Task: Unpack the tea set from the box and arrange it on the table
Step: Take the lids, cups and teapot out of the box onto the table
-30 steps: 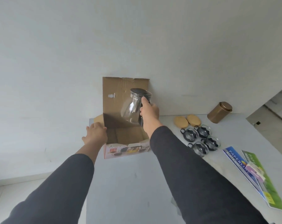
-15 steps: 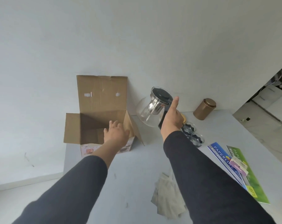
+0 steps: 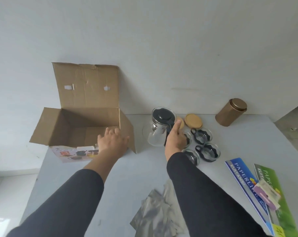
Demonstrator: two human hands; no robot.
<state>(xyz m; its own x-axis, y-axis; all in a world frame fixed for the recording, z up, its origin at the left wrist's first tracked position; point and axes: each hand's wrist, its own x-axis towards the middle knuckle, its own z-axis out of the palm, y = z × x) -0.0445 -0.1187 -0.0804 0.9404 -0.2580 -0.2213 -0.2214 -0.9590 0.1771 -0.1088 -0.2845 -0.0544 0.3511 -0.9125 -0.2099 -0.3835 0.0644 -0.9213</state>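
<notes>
At centre left of the frame the open cardboard box point(image 3: 80, 127) sits on the desk point(image 3: 127, 170), and our left hand point(image 3: 112, 141) rests spread and loose at its front right corner. Just right of centre, our right hand point(image 3: 175, 140) grips the handle of the glass teapot point(image 3: 159, 130); it stands beside the box. Right of it, four glass cups point(image 3: 202, 135) cluster together.

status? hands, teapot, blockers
Right hand shut on teapot handle, pot on table beside cups. Left hand open at box rim. Box looks empty. Nothing in the way.
</notes>
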